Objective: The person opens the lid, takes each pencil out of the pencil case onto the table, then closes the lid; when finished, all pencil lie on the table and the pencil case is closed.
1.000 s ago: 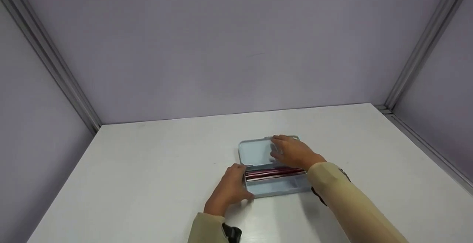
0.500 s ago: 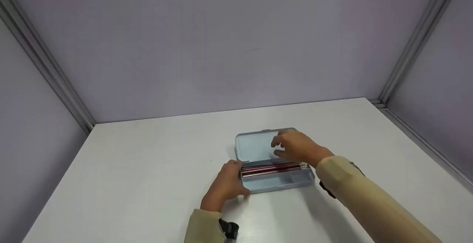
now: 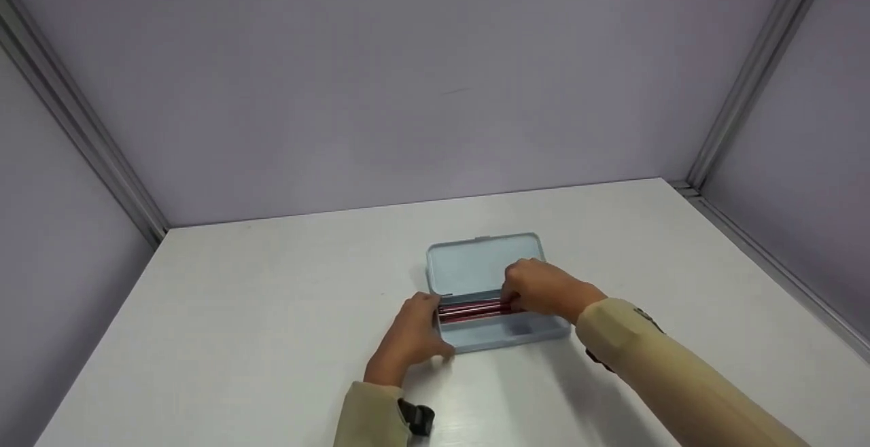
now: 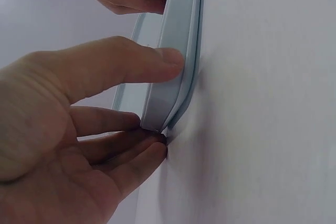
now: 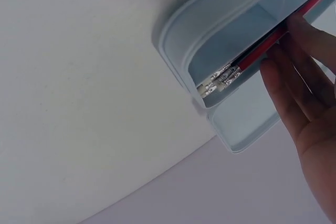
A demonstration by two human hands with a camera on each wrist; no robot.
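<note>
Case: I see a pale blue pencil case point(image 3: 499, 335) lying open low in the middle of the head frame, on the white table point(image 3: 238, 311). Its lid point(image 3: 469, 267) is folded back flat toward the far wall.

Pencils: a row of red pencils point(image 3: 469, 310) lies lengthwise in the back compartment of the tray. In the right wrist view their metal-capped ends point(image 5: 219, 81) sit against the case's end wall.

Left hand: my reading is that the left hand point(image 3: 411, 338) grips the left end of the case. In the left wrist view the thumb point(image 4: 131, 64) presses on the tray's side wall, and the fingers point(image 4: 123, 148) curl under its corner, against the table.

Right hand: the right hand point(image 3: 544, 289) is over the right half of the tray. Its fingers point(image 5: 294, 87) are bent down onto the pencils and touching them. I cannot tell whether any pencil is actually pinched.

Relative position: the pencils run from just right of the left hand to under the right hand's fingers; the front compartment is uncovered.

Surroundings: lilac walls point(image 3: 408, 80) with metal corner rails point(image 3: 747, 73).
</note>
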